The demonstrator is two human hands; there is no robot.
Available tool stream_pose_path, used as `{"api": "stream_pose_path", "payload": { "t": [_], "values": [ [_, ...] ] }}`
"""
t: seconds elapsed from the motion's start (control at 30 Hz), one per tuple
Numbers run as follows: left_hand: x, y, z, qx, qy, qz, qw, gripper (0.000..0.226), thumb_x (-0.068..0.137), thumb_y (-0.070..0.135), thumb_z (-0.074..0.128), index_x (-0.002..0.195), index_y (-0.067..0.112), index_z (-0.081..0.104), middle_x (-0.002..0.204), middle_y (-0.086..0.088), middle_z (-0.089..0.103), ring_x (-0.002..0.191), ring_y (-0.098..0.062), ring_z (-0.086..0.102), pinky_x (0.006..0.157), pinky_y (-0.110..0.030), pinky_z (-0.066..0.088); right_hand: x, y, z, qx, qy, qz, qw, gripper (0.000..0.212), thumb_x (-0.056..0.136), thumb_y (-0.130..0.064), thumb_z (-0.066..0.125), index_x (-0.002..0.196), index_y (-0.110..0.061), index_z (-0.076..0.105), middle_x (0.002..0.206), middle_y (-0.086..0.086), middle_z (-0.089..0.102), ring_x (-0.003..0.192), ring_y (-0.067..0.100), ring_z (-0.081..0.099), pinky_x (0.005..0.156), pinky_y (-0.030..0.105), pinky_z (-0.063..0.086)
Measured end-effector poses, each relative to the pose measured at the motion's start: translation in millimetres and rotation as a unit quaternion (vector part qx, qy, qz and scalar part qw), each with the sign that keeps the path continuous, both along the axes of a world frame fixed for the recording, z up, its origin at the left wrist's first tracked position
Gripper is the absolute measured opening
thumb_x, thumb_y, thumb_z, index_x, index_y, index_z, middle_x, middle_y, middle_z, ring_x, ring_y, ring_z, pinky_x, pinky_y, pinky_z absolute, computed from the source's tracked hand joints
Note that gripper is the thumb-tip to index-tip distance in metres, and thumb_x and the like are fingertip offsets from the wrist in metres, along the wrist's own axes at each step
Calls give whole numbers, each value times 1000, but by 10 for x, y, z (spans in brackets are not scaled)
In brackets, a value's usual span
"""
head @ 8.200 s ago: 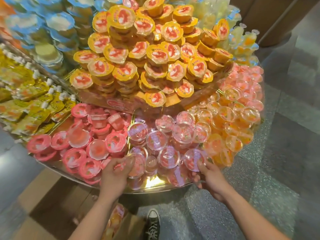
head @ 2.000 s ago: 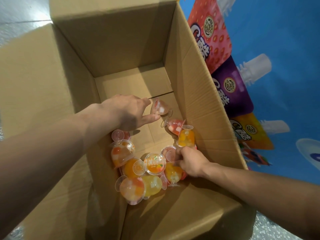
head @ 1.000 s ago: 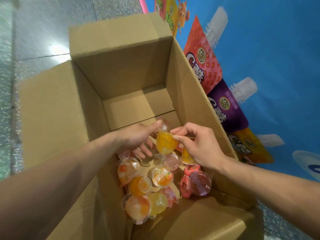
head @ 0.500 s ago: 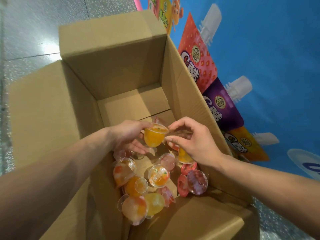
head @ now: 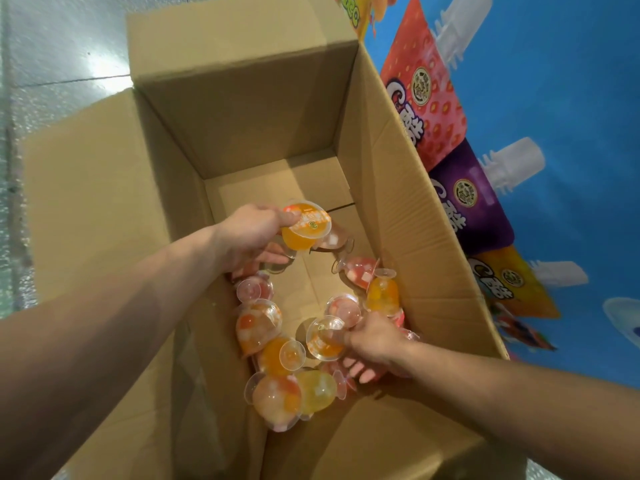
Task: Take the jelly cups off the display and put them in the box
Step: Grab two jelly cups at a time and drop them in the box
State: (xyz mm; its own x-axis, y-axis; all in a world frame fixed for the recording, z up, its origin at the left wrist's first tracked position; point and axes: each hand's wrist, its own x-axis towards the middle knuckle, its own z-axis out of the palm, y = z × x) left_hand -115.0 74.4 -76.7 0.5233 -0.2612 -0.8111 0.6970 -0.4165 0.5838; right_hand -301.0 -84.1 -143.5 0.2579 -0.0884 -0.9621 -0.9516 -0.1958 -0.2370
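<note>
Inside the box, an orange cup was pinched at its lid by the left hand, clear of the pile, while a second cup was gripped in the curled fingers of the right hand down among it. Were the orange cup dropped from there, a lid could be split on the cups below

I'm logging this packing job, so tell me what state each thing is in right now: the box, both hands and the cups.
Box, open, flaps spread.
Left hand, holds the orange jelly cup above the box floor.
Orange jelly cup, lid on, tilted.
Right hand, grips a clear jelly cup low in the box.
Loose jelly cups, lying tumbled on the box floor.
</note>
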Motion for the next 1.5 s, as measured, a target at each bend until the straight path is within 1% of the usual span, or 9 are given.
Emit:
{"api": "stream_pose_path", "payload": {
  "t": [0.13,0.3,0.5,0.67,0.83,0.93,1.03,1.2,1.5],
  "values": [
    [4,4,17,25,-19,-22,999,23,99,31,62,117,20,53,91,-12,68,70,-22,65,43,-24,54,-115,150,-108,-20,44,-3,999,46,91,-42,71,86,4,67,59,14,65,47,24,58,40,28,45],
    [47,49,-27,8,-23,-38,999,16,99,33,60,109,21,61,102,-10,71,80,-22,68,69,-36,59,-91,108,-170,-66,50,24,996,54,85,-50,73,80,3,66,62,15,70,47,24,62,45,31,52],
    [77,71,-90,17,-20,-50,998,14,100,34,60,107,22,63,102,-11,72,73,-18,65,69,-36,57,-50,73,-257,-68,-15,46,997,52,86,-46,75,81,4,66,63,15,71,40,21,59,38,26,48],
    [133,59,-110,41,-48,-98,993,23,101,36,57,115,19,63,104,-7,70,46,-10,56,45,-24,41,-124,60,-442,-96,-70,48,992,45,76,-52,80,91,-11,72,75,5,76,71,27,74,72,48,62],
    [201,24,-79,22,-62,-66,996,27,98,37,62,116,19,68,101,-6,74,75,-16,64,59,-25,47,26,-14,-165,-90,-88,-5,992,27,89,-32,75,91,-7,67,65,13,72,45,20,62,45,28,49],
    [222,-3,60,-3,-69,-45,997,23,99,32,62,116,18,69,96,-1,74,77,-14,67,50,-18,50,137,-99,118,-64,-109,-43,991,25,90,-31,75,93,-7,71,58,9,67,47,19,58,47,29,49],
    [252,-19,240,-34,-71,-17,997,23,99,27,62,118,18,69,100,-3,77,95,-21,71,82,-36,59,266,-210,437,-60,-140,-97,984,21,91,-24,74,92,-3,73,57,10,64,47,19,56,44,28,47],
    [369,-9,951,-59,-103,27,993,19,99,31,60,114,24,71,93,-4,75,77,-17,66,54,-28,38,591,-314,1342,-64,-206,-161,963,23,90,-25,74,86,-3,76,65,17,70,52,20,60,49,29,50],
    [253,13,2958,-82,-165,19,983,21,97,34,63,115,27,70,101,0,77,86,-20,71,67,-32,42,829,-328,3608,-66,-278,-198,938,31,91,-32,73,74,-5,72,60,17,68,51,24,64,50,31,54]
  ]
}}
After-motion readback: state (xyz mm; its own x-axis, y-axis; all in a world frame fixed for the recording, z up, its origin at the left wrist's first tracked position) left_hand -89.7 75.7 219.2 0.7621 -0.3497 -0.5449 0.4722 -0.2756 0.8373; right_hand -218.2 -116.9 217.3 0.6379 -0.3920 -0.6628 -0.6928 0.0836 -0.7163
